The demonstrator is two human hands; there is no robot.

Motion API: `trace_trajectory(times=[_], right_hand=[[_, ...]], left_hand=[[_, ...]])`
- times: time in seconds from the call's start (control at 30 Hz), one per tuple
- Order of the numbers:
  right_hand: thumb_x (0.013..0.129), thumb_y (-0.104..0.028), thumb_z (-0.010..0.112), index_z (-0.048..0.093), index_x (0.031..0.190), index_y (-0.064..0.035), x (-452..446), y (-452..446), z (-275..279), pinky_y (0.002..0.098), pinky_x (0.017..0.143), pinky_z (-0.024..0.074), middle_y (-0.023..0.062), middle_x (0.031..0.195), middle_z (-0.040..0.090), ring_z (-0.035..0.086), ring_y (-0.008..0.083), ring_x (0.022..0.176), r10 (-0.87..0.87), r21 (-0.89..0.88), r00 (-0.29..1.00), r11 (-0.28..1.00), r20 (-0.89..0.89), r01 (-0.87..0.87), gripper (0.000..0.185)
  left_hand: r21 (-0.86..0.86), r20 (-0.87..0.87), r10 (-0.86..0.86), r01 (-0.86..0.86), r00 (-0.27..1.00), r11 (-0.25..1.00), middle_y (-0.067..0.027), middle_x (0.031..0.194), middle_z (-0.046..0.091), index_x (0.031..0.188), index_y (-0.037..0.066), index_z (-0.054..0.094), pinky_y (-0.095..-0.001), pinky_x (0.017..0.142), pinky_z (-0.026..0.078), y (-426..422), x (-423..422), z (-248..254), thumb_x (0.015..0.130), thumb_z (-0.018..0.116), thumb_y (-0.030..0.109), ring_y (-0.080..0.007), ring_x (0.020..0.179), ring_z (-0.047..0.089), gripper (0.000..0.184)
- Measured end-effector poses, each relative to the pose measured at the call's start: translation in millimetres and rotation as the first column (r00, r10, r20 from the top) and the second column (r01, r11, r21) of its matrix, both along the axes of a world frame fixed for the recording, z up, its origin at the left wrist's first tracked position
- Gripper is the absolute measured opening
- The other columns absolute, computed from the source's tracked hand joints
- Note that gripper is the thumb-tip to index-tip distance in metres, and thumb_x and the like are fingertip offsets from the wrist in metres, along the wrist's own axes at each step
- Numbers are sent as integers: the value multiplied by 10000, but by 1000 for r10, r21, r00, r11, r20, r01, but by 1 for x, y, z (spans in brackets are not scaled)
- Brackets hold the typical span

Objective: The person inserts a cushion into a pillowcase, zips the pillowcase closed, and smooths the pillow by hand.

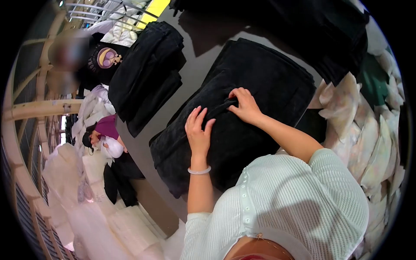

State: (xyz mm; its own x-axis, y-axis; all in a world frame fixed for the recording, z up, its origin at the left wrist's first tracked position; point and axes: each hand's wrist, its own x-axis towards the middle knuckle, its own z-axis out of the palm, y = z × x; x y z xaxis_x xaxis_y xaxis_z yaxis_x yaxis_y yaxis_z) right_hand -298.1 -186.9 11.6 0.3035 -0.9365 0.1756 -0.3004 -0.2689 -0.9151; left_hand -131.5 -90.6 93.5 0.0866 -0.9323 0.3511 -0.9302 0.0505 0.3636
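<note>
A stack of folded black garments [264, 82] lies on the grey table [151, 160] in front of me. My left hand [199, 130], below which a pale bracelet circles the wrist, rests on the black cloth with its fingers apart. To its right, my right hand [245, 105] has its thumb and fingers curled round a raised fold of the top garment, pinching it. The lower part of the stack reaches towards my body, partly hidden by my left forearm.
Another black folded pile [147, 73] lies at the upper left, more black cloth [329, 34] at the upper right. White bundles [346, 117] stand at the right. At the left are a person in purple [106, 128] and a person in a black printed shirt [102, 63].
</note>
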Motion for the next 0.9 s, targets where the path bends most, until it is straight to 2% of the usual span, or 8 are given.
trace_trajectory(times=[0.07,0.2,0.5,0.6,0.67,0.73,0.8,0.9], right_hand=[[722,-146,709,574,985,-75,-5,-4,-1,403,892,428,90,990,566,538,292,1006,18,-18,1000,1000,-24,-18,304],[702,-138,692,580,978,-90,-3,3,11,423,872,412,79,991,560,530,275,1024,1,-122,991,992,-135,-18,301],[677,-107,669,552,992,-94,-5,6,15,412,877,409,80,995,530,516,284,1018,-85,-291,971,957,-225,16,337],[719,-139,704,571,973,-89,-19,2,-5,421,883,416,90,1036,536,525,294,1026,-18,-258,987,966,-159,-24,292],[780,-190,712,592,997,-76,-41,1,-15,422,890,426,99,1066,546,531,306,1038,42,-301,972,947,-233,-113,273],[830,-240,700,621,1081,-72,-51,-4,-1,444,973,407,109,1186,559,527,319,1129,126,-282,945,935,-301,-214,312],[856,-235,679,615,1187,-74,-42,3,32,478,1065,350,119,1339,525,482,325,1256,-1,-443,973,890,-231,-105,373],[913,-286,614,487,1393,-102,-16,15,84,518,1140,235,109,1500,403,326,328,1411,19,-598,949,772,-315,-214,530]], left_hand=[[-41,49,-21,23,999,999,-95,1227,622,1137,76,682,-409,1015,397,0,-3,-5,805,742,193,-285,1177,554,357],[-223,231,-16,69,973,972,-47,863,627,936,78,713,-355,729,475,2,-4,-10,743,759,88,-235,836,601,199],[-319,193,-24,86,981,944,-30,798,582,841,75,689,-364,677,441,14,-4,-11,741,734,69,-229,782,575,109],[-84,214,54,-37,975,996,-98,1274,593,1206,107,640,-442,983,415,45,21,3,838,693,253,-300,1221,521,400],[128,365,215,-278,906,952,-111,1504,407,1433,141,455,-522,1119,273,83,44,6,891,612,409,-298,1410,338,625],[168,312,389,-454,867,875,-84,1563,321,1497,151,354,-573,1130,214,122,80,-6,923,530,514,-298,1448,272,701],[304,245,590,-639,769,707,-55,1595,251,1520,167,306,-572,1146,177,158,116,-3,960,439,556,-291,1471,214,695],[446,133,737,-704,663,552,-36,1608,213,1541,202,234,-578,1145,180,194,163,-4,964,329,638,-288,1475,198,729]])
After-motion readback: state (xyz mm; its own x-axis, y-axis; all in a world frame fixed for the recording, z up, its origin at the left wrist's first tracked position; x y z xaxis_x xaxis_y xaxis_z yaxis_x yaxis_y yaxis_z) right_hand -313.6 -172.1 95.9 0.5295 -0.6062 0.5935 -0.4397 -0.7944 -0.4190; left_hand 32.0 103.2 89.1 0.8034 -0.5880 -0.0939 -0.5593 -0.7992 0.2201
